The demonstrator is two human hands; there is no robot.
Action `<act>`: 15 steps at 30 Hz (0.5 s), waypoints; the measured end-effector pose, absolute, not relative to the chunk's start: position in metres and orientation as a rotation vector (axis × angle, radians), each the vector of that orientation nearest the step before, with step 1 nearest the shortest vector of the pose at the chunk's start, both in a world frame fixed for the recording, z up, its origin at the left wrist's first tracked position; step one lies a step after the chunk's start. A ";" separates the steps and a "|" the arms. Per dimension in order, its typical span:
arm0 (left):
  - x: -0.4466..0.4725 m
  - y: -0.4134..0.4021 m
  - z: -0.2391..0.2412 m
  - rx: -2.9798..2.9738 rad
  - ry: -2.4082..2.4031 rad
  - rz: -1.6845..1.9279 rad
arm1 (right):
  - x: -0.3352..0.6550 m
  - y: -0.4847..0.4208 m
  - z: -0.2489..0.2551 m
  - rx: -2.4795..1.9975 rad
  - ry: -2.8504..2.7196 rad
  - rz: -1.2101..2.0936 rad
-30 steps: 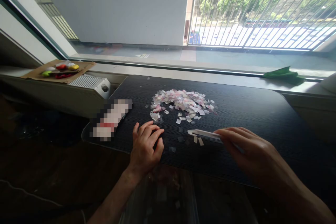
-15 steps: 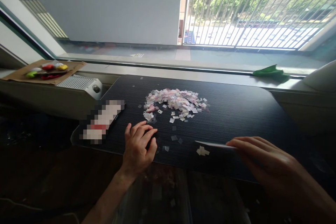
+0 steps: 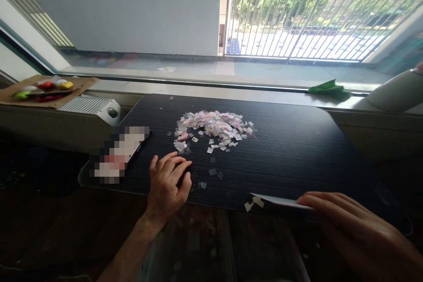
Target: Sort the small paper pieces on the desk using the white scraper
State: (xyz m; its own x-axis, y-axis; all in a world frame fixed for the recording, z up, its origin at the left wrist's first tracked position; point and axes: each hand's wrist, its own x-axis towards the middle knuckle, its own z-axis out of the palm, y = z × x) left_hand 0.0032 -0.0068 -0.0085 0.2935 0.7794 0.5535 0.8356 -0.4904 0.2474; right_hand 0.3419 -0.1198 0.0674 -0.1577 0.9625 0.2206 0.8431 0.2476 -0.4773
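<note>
My left hand (image 3: 169,180) rests on the dark table with its fingers spread, nothing in it. Just beyond its fingertips lies a loose heap of small white and pinkish square pieces (image 3: 211,124). A few clear squares (image 3: 202,185) lie to the right of its thumb. My right hand (image 3: 346,220) grips a thin, flat white piece like a card (image 3: 280,200), tilted so that mostly its edge shows. A few cream pieces (image 3: 258,202) are beside the card's left end, at the table's near edge. The right thumb is hidden.
The black wood-grain table (image 3: 291,150) stands against a window sill. A blurred-out flat object (image 3: 120,154) lies at its left. A white slatted box (image 3: 92,109) and cardboard with colourful items (image 3: 49,90) are beyond. Green cloth-like material (image 3: 328,90) lies on the sill.
My right hand has brought the card nearer to me, down to the table's near edge. The cream pieces have moved nearer and spread apart. My left hand has kept its pose; the view has shifted slightly.
</note>
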 end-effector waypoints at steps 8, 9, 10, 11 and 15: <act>0.003 -0.007 -0.009 -2.461 -1.548 -0.995 | 0.338 -0.132 0.069 -1.589 -2.012 0.382; 0.003 -0.007 -0.009 -2.462 -1.549 -0.996 | 0.338 -0.134 0.069 -1.587 -2.005 0.368; 0.003 -0.007 -0.009 -2.462 -1.549 -0.997 | 0.338 -0.136 0.068 -1.579 -2.006 0.357; 0.003 -0.006 -0.009 -2.460 -1.547 -0.999 | 0.338 -0.136 0.068 -1.571 -2.011 0.351; 0.003 -0.006 -0.009 -2.454 -1.529 -0.997 | 0.336 -0.131 0.070 -1.563 -2.042 0.341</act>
